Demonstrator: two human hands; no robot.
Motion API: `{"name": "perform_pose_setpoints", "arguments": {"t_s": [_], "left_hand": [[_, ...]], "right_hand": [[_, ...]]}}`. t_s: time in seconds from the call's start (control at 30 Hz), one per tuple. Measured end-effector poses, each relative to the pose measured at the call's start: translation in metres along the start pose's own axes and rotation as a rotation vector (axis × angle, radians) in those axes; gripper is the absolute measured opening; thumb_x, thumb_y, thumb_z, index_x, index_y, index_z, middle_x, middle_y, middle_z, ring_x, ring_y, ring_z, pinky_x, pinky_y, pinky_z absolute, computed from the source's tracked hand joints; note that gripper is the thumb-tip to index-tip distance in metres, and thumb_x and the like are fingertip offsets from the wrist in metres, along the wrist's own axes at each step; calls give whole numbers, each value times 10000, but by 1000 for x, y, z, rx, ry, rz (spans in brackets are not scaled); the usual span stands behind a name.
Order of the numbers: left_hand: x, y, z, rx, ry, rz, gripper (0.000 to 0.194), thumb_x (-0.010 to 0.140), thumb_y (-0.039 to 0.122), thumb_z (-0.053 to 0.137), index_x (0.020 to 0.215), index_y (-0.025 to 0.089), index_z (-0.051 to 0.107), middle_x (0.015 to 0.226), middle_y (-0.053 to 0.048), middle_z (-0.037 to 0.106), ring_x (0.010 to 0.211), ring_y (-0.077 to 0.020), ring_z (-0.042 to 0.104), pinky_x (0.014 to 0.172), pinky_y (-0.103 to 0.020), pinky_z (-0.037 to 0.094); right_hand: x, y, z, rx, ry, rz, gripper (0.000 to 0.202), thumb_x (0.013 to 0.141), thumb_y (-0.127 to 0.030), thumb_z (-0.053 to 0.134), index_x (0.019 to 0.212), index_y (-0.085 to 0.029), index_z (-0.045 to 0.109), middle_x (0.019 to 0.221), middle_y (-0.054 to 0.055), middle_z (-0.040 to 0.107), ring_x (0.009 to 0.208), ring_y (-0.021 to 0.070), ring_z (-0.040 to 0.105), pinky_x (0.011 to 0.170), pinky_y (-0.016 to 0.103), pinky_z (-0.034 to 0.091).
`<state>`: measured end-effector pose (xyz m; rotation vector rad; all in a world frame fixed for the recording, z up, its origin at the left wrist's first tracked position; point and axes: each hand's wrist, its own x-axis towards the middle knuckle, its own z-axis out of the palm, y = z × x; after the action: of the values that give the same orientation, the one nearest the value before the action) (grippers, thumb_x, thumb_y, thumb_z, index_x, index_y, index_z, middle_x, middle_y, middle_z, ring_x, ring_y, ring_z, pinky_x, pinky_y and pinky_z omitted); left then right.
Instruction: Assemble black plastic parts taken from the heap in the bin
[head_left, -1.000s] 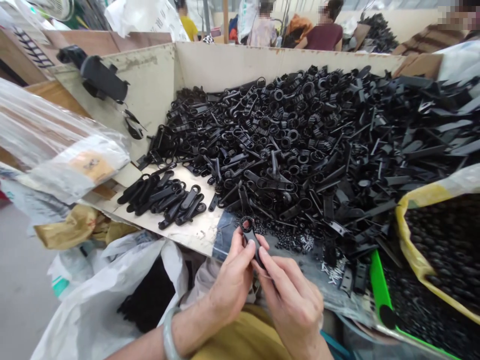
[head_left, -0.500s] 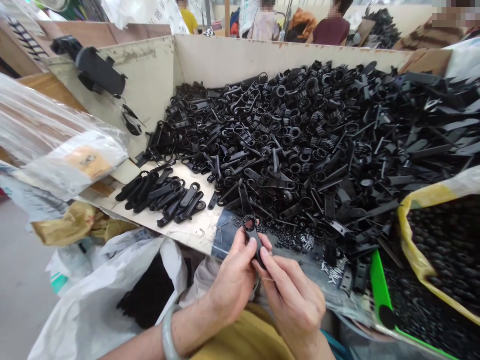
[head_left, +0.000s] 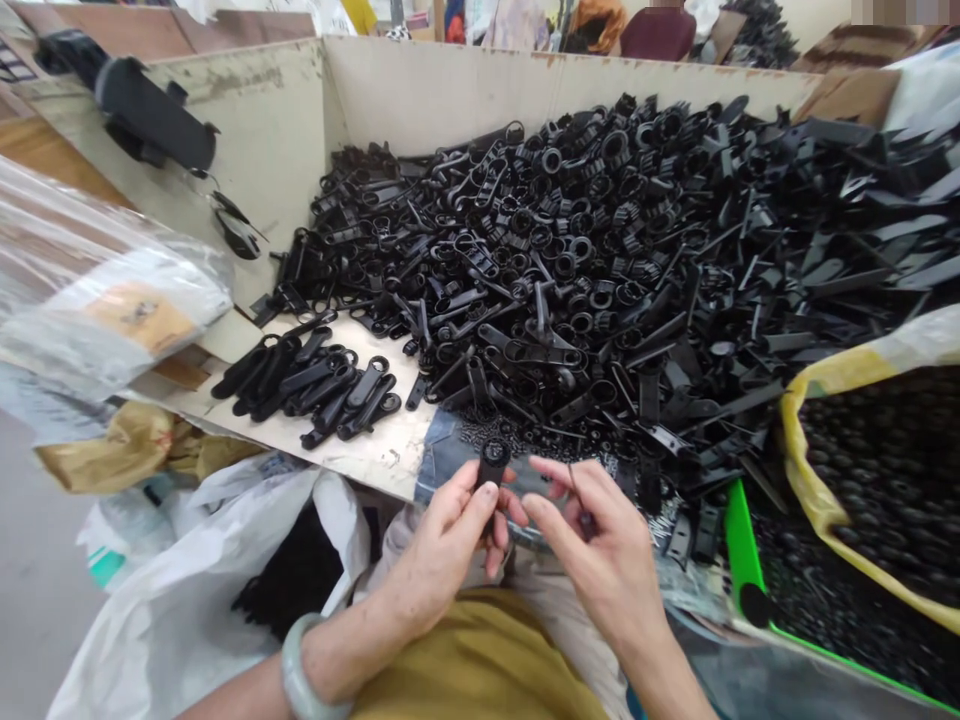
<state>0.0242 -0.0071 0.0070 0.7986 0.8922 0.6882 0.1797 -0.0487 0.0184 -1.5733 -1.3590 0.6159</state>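
My left hand [head_left: 448, 530] is closed round a black plastic handle-shaped part [head_left: 493, 462], thumb on its face, its round ring end pointing up and away from me. To the right, my right hand [head_left: 611, 560] is apart from that part. Its thumb and forefinger are spread, while a small dark piece [head_left: 586, 522] shows against its curled fingers; what kind it is I cannot make out. Beyond my hands lies a large heap of black plastic parts [head_left: 517, 240]. Several similar handle-shaped parts [head_left: 322, 385] lie in a row on the pale board to the left.
A white sack [head_left: 180, 590] with dark contents stands low on the left. At right are a yellow-edged sack [head_left: 814, 480] of small black pieces and a green-edged tray [head_left: 746, 550]. A pale panel [head_left: 450, 90] walls the back. People sit beyond it.
My right hand has let go of the lower end of the black part and moved right, its fingers opening. My left hand still holds the part. The view has shifted slightly.
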Motion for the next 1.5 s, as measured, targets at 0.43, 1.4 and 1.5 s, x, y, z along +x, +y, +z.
{"name": "perform_pose_setpoints", "arguments": {"t_s": [0.43, 1.4, 1.5], "left_hand": [[-39, 31, -64, 1023, -184, 400, 460, 1037, 238, 431, 1490, 253, 512, 1056, -55, 767, 916, -192, 689, 858, -293, 544], [51, 64, -106, 1650, 703, 944, 148, 930, 308, 692, 1031, 265, 792, 1160, -103, 726, 1161, -332, 554, 970, -501, 329], [68, 64, -88, 1678, 534, 904, 179, 928, 357, 696, 1045, 247, 775, 1091, -107, 732, 1104, -328, 575, 914, -483, 349]], "right_hand": [[8, -4, 40, 294, -469, 123, 207, 893, -331, 717, 1066, -225, 756, 824, -17, 596, 662, 131, 621, 575, 230, 488], [16, 32, -14, -368, 4, -435, 176, 1037, -196, 541, 1096, -214, 706, 995, 40, 761, 842, 139, 750, 790, 206, 575], [5, 47, -33, -622, 80, -419, 250, 1076, -264, 474, 1094, -210, 718, 999, 37, 764, 745, 127, 752, 701, 204, 573]]}}
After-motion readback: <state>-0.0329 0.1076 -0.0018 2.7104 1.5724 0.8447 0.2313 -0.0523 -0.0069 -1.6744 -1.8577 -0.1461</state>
